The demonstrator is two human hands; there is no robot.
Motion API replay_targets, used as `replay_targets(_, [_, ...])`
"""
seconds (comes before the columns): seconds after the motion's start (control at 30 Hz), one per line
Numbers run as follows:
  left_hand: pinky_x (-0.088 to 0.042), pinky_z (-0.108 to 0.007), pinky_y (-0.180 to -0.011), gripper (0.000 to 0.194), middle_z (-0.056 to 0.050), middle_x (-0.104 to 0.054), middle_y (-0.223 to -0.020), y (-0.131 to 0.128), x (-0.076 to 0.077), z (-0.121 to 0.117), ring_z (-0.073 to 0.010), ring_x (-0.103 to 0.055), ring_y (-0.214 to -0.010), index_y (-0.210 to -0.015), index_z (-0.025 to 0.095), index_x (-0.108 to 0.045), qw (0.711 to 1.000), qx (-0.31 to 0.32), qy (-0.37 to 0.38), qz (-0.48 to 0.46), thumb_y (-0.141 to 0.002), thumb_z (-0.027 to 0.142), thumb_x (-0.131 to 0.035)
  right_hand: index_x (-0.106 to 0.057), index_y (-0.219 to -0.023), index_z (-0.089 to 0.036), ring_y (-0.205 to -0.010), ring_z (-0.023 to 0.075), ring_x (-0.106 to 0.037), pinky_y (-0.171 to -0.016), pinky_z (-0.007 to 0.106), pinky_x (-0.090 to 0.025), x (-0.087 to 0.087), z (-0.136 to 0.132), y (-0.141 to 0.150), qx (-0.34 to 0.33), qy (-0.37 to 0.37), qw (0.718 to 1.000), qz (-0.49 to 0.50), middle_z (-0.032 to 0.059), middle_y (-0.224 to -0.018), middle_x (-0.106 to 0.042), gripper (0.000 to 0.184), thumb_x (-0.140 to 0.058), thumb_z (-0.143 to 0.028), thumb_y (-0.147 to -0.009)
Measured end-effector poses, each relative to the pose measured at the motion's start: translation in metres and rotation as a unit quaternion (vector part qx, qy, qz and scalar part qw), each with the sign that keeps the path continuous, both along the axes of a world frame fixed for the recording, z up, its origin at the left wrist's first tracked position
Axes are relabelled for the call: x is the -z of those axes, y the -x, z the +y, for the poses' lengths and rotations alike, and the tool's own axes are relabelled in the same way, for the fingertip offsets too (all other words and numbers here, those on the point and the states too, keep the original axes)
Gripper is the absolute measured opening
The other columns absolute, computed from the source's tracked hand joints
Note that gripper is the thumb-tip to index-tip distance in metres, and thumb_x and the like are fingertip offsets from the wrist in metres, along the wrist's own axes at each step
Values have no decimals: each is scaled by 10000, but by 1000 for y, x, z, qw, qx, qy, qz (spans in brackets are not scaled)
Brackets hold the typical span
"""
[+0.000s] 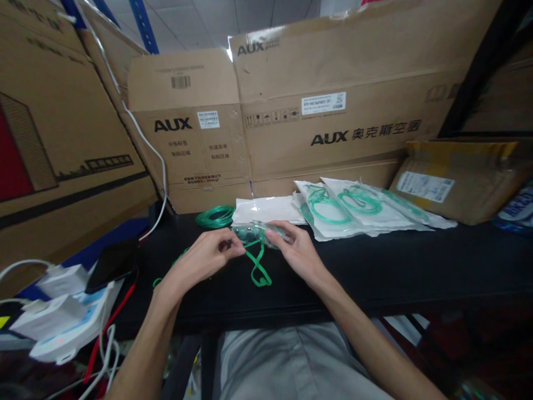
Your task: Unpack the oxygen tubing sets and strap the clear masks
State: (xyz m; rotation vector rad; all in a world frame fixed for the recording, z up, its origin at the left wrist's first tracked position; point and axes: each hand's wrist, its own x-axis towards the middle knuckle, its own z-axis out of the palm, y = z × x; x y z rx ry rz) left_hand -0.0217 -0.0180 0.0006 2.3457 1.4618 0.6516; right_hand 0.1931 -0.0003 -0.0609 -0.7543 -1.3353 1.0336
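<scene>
Both my hands meet over the black table (395, 266) and hold a clear plastic mask (256, 230) between them. My left hand (208, 258) pinches its left end with fingers closed. My right hand (293, 247) grips its right end. A green elastic strap (259, 269) hangs from the mask and loops down onto the table. Behind the hands lies a coil of green tubing (215, 216).
Several sealed white packets with green tubing (358, 208) lie at the back right beside flat white bags (266, 210). Large cardboard boxes (333, 94) wall the back and left. A power strip with white chargers (62, 322) and a dark phone (111, 264) sit at the left.
</scene>
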Motion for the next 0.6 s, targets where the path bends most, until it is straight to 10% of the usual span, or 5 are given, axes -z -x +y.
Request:
replay_targets(0.2, [-374, -261, -675, 299, 11, -639, -873, -16, -2, -2, -139, -522, -709, -947, 233, -753, 994, 28, -92, -42, -872, 511, -675, -684, -1052, -170, -1017, 217, -682, -906, 328, -546, 0, -5, 3, -9, -29, 998, -58, 71, -1081, -723, 336, -724, -420, -831])
replay_targets(0.6, [-398, -270, -717, 255, -14, -665, -850, -15, 4, 4, -165, -582, -766, -833, 202, -742, 997, 55, -49, -12, -913, 421, -639, -690, -1064, -174, -1034, 234, -695, -934, 336, -555, 1, -2, 3, 16, -16, 999, -28, 87, -1113, -727, 361, -720, -447, -829])
